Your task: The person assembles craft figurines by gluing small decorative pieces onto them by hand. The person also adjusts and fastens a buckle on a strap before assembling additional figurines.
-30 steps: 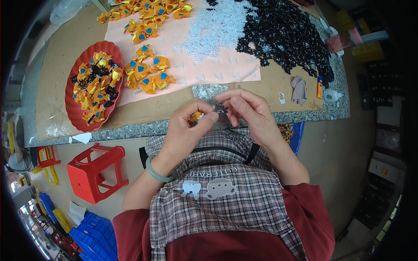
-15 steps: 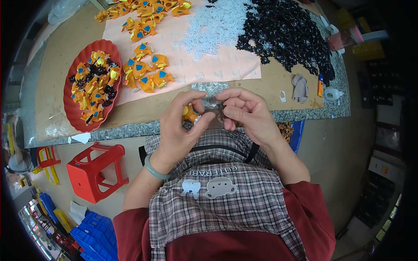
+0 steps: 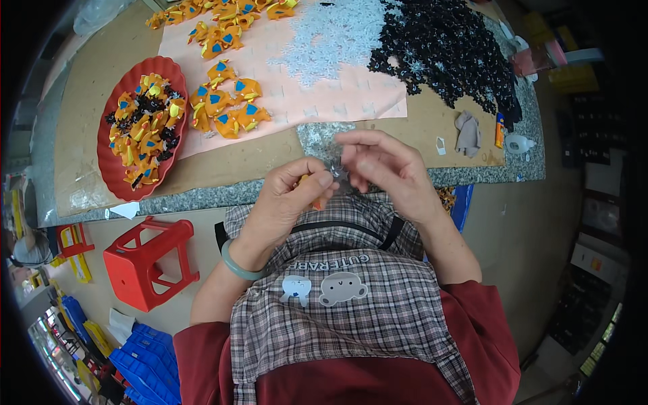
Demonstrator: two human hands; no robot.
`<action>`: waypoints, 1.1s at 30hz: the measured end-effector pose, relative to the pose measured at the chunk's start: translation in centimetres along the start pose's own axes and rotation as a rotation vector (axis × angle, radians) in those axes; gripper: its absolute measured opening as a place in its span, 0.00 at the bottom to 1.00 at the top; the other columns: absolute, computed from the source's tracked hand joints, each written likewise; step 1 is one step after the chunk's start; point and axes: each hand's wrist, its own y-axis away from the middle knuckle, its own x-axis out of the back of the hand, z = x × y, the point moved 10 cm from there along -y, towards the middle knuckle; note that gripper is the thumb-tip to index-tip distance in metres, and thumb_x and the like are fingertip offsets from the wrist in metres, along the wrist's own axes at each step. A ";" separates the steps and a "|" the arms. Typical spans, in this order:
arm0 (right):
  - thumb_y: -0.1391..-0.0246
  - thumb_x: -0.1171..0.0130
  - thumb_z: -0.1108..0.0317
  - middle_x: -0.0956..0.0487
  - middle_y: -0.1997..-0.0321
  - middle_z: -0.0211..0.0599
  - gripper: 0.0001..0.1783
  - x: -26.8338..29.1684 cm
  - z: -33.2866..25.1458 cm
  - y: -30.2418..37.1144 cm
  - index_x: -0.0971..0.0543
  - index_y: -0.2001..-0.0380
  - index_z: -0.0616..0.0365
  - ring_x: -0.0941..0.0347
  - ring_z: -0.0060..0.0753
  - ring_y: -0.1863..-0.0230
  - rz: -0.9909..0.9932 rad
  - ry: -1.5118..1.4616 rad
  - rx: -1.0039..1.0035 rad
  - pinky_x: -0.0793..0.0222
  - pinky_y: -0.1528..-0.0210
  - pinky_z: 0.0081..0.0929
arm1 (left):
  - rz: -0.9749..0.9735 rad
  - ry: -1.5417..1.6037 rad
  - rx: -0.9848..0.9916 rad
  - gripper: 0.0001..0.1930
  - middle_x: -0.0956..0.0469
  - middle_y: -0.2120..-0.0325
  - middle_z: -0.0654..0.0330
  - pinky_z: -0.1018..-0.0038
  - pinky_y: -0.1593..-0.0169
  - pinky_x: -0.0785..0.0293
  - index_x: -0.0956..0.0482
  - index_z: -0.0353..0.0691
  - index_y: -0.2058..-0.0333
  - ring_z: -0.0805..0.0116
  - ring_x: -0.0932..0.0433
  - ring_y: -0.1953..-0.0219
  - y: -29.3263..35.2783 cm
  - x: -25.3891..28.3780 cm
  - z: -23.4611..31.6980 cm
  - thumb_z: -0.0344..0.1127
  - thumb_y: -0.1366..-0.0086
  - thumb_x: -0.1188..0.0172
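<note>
My left hand (image 3: pixel 293 192) is closed, thumb against fingers, around a small orange toy figure (image 3: pixel 317 201); most of the figure is hidden by the fingers. A small dark-and-clear piece (image 3: pixel 337 173) shows by its fingertips, too blurred to tell its kind. Close beside it is my right hand (image 3: pixel 388 172), with the index finger stretched out and the thumb apart from it; the lower fingers are curled and slightly blurred. Both hands are over the table's near edge, in front of my plaid apron (image 3: pixel 337 324).
A red scalloped tray (image 3: pixel 106 158) at left carries orange figures and black pieces. On the pink cloth (image 3: pixel 337 101) lie more orange figures (image 3: pixel 229 101), a white heap of pieces (image 3: pixel 331 44) and a black heap (image 3: pixel 439 54). A grey rag (image 3: pixel 467 133) and red stool (image 3: pixel 145 263) are nearby.
My left hand has closed further round the orange figure and turned it lower, toward the right hand. My right thumb and fingers have loosened from their pinch.
</note>
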 end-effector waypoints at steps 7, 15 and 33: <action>0.41 0.45 0.77 0.22 0.65 0.32 0.09 0.6 1.9 0.6 0.25 0.56 0.64 0.28 0.18 0.71 0.121 0.109 -0.145 0.32 0.71 0.15 | -0.158 0.145 -0.021 0.11 0.25 0.67 0.61 0.82 0.69 0.33 0.26 0.36 0.61 0.76 0.28 0.70 -0.4 -1.1 0.6 0.38 0.31 0.46; 0.41 0.45 0.77 0.22 0.71 0.31 0.08 3.5 0.4 1.0 0.25 0.58 0.64 0.27 0.18 0.73 0.218 0.082 -0.041 0.31 0.70 0.16 | -0.250 0.596 0.045 0.13 0.30 0.58 0.51 0.81 0.65 0.29 0.30 0.34 0.53 0.67 0.28 0.63 -0.4 -1.5 0.2 0.34 0.33 0.48; 0.40 0.46 0.75 0.23 0.71 0.31 0.08 4.2 1.3 0.8 0.24 0.57 0.63 0.28 0.17 0.71 0.212 0.067 -0.083 0.31 0.67 0.17 | -0.068 -0.175 -0.179 0.16 0.24 0.54 0.55 0.79 0.60 0.25 0.28 0.37 0.50 0.71 0.22 0.61 0.1 -0.2 2.1 0.31 0.35 0.40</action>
